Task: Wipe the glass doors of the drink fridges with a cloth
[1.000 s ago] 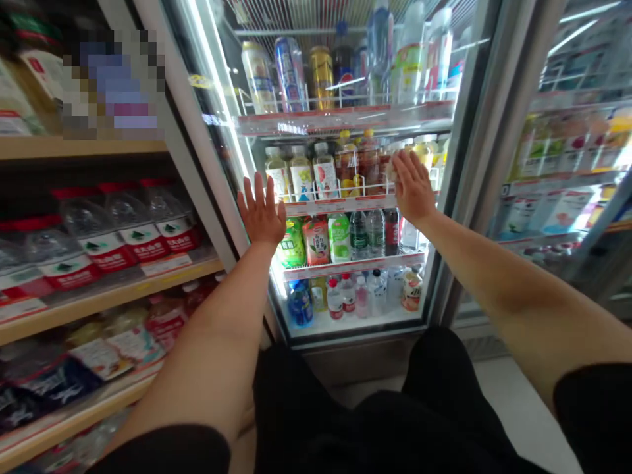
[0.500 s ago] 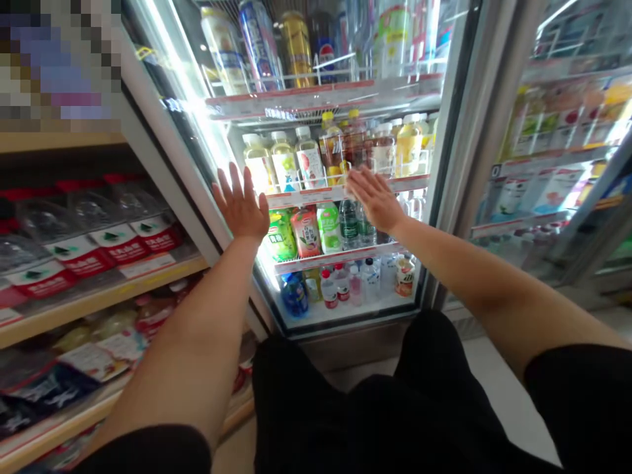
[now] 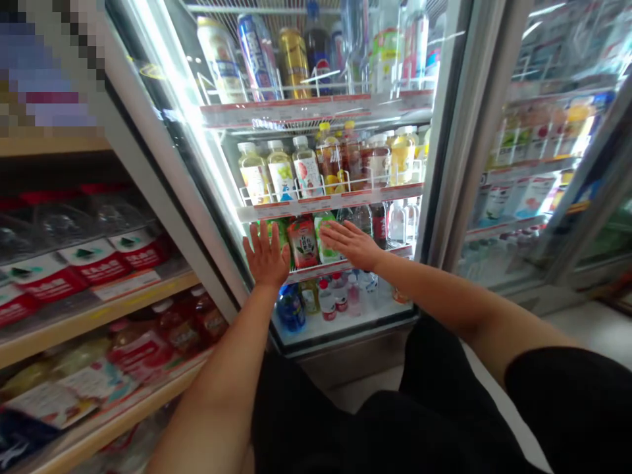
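Note:
I face a lit drinks fridge (image 3: 444, 151) with shelves of bottles and cans. My left hand (image 3: 267, 255) is open, fingers spread, held up in front of the green bottles (image 3: 276, 232) on the third shelf. My right hand (image 3: 348, 244) is open too, palm down, fingers pointing left before the red-labelled bottle (image 3: 303, 241) and a green-labelled one beside it. Neither hand holds anything. Whether they touch the bottles or glass I cannot tell.
Wooden shelves (image 3: 123, 296) at left carry water bottles with red labels (image 3: 93, 263) and packaged goods below. A second fridge door (image 3: 538, 164) stands at right. Small bottles (image 3: 330, 296) fill the bottom fridge shelf. My dark-trousered knees (image 3: 370, 408) are below.
Both hands have dropped from the second shelf level to the third shelf and moved closer together. The right hand swung left. The view shifted slightly.

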A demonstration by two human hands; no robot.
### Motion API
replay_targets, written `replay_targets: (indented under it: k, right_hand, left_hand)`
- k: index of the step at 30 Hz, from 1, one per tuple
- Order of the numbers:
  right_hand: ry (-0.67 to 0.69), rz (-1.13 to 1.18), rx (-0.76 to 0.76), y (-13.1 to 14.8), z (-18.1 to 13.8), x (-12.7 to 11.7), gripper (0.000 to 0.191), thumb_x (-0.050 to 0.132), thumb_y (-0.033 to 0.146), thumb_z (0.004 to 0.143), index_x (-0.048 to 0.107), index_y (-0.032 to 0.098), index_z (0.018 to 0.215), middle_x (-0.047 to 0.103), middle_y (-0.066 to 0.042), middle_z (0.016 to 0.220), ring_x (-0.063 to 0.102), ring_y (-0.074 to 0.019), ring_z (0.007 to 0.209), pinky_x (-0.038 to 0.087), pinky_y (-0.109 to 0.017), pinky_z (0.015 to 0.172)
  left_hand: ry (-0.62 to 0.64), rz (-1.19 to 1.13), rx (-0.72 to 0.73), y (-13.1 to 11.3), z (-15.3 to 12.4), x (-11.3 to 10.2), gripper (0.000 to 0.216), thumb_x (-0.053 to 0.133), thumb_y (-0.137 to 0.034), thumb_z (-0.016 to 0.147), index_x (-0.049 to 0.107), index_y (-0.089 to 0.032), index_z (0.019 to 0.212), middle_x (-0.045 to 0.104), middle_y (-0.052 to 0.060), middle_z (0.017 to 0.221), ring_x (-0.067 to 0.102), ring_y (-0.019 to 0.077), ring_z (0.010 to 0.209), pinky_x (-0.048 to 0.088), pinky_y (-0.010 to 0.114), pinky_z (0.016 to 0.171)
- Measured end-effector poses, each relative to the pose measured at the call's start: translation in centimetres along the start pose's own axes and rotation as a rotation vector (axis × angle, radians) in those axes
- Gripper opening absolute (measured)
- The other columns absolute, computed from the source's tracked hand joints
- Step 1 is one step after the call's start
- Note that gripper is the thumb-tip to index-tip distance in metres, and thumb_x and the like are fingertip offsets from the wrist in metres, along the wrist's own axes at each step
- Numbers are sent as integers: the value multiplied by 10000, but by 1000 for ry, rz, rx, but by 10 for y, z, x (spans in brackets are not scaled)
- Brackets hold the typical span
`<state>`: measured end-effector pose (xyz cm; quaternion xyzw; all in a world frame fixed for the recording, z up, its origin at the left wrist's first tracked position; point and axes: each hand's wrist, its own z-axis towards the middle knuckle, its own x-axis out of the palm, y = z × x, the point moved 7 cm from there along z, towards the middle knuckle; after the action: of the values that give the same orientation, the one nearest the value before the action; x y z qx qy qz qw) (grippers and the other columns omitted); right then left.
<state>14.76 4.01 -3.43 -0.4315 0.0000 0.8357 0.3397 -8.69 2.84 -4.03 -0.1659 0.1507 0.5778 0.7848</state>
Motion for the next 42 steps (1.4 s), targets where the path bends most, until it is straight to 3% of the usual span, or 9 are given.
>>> replay_targets:
  k: [4, 11, 17, 19, 24, 30, 34, 39, 42]
  right_hand:
    - [-136, -50, 232, -7, 16, -7, 663, 349, 63, 1027, 330, 251, 1662, 323, -22, 1719, 182, -210, 1629, 186, -508, 1351]
    - [58, -51, -83, 23, 24, 10, 662, 402, 50, 1002, 422, 300, 1615, 414, 38, 1672, 290, -155, 1596, 236, -438, 1344]
    - [-293, -173, 437, -43, 19, -52, 665, 330, 74, 1017, 333, 226, 1664, 312, -53, 1714, 226, -215, 1616, 318, -480, 1310]
    - [-239, -141, 353, -41, 10, -49, 682, 368, 52, 999, 355, 239, 1655, 357, -66, 1694, 280, -231, 1600, 354, -495, 1290]
    - [26, -48, -190, -11, -9, -20, 713, 441, -11, 937, 490, 299, 1577, 521, -22, 1597, 431, -218, 1532, 400, -493, 1266]
    - [-406, -52, 275, -39, 4, -44, 722, 369, 83, 1009, 248, 318, 1681, 403, -69, 1667, 304, -282, 1585, 366, -629, 1257]
    - [-160, -11, -7, -7, 18, -26, 765, 393, 16, 965, 331, 339, 1655, 491, -28, 1623, 395, -243, 1550, 383, -536, 1274]
    - [-354, -80, 255, -30, 25, -53, 664, 375, 60, 1006, 373, 241, 1645, 412, -82, 1670, 292, -291, 1595, 352, -608, 1273]
    - [-224, -68, 95, -21, 31, -46, 687, 374, 25, 990, 390, 258, 1636, 432, -57, 1661, 329, -263, 1583, 372, -560, 1277]
  left_hand:
    - [-9, -28, 13, 6, 1, 2, 627, 439, -464, 1023, 469, -187, 1585, 373, 147, 1672, 38, 274, 1632, -12, 587, 1329]
    - [-38, -7, 42, 4, 0, 1, 621, 435, -441, 1036, 437, -199, 1607, 370, 166, 1667, 85, 299, 1624, 46, 628, 1322]
    - [-100, -10, 44, 8, 0, 2, 629, 473, -403, 1017, 400, -277, 1629, 380, 131, 1668, 127, 304, 1618, 75, 645, 1321]
    - [-68, 16, 19, 5, 0, 1, 615, 462, -384, 1015, 426, -256, 1616, 386, 138, 1664, 146, 311, 1615, 80, 640, 1322]
    - [37, 101, -32, -4, -1, -2, 586, 449, -342, 1012, 492, -169, 1569, 385, 176, 1653, 189, 323, 1606, 117, 631, 1319]
    - [59, 122, -47, -4, -3, -2, 590, 472, -325, 1014, 468, -190, 1588, 357, 145, 1671, 152, 287, 1613, 110, 580, 1337]
    - [88, 123, -52, -4, -2, -1, 591, 472, -323, 1019, 464, -169, 1590, 328, 164, 1680, 156, 302, 1611, 109, 586, 1334]
    - [96, 113, -48, -5, -2, -1, 593, 457, -314, 1022, 455, -153, 1592, 329, 158, 1684, 139, 311, 1616, 88, 601, 1330]
    - [86, 101, -48, -5, -2, -1, 593, 452, -329, 1026, 452, -173, 1597, 347, 142, 1682, 137, 297, 1621, 79, 578, 1337]
